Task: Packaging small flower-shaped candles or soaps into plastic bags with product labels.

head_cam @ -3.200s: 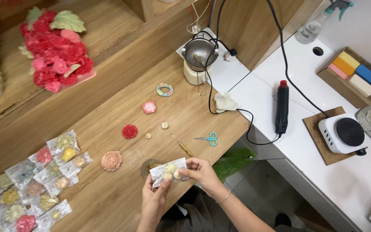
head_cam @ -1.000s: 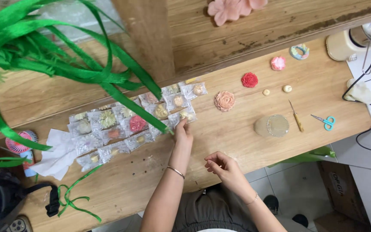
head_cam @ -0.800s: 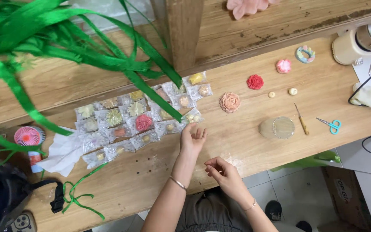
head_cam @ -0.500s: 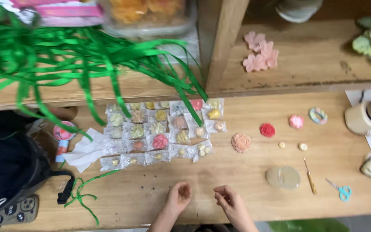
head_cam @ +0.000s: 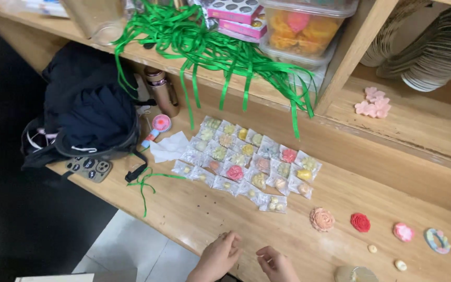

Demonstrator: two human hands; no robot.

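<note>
- Left hand (head_cam: 219,257): bottom centre of frame, on the wooden surface (head_cam: 194,211) near its front edge; fingers loosely curled, nothing held.
- Right hand (head_cam: 276,263): just beside the left, bottom centre; fingers bent, nothing visibly held.
- Packets (head_cam: 246,163): clear bags with small coloured pieces, laid in rows mid-frame, above the hands and apart from them; nearest packet up and right of the left hand.
- Peach flower (head_cam: 322,219): right of the packets, above the right hand.
- Green ribbon (head_cam: 220,52): hanging from the shelf, upper centre.
- Dark bag (head_cam: 87,117): left.
</note>
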